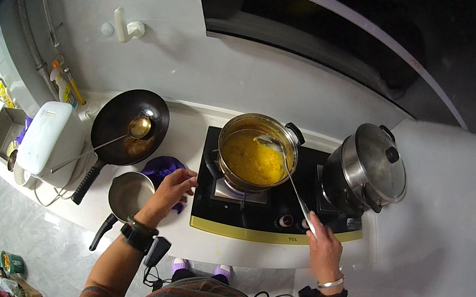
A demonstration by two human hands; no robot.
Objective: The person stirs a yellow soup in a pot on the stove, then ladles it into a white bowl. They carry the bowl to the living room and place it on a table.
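Note:
A steel pot [258,152] of thick yellow food stands on the left burner of the black gas stove [275,210]. My right hand [324,245] grips the handle of a metal ladle [300,200], whose head rests in the pot at the food's surface. Held above the counter left of the stove, my left hand [173,192] has its fingers loosely bent and apart, with nothing seen in it. It is nearest to a purple cloth [163,168] and a small saucepan [129,196].
A black wok [113,112] holding a second ladle [139,127] sits on the counter, beside a white appliance [46,138]. A lidded steamer pot [358,169] occupies the right burner. The range hood [315,33] overhangs the back wall. A sink [6,136] lies far left.

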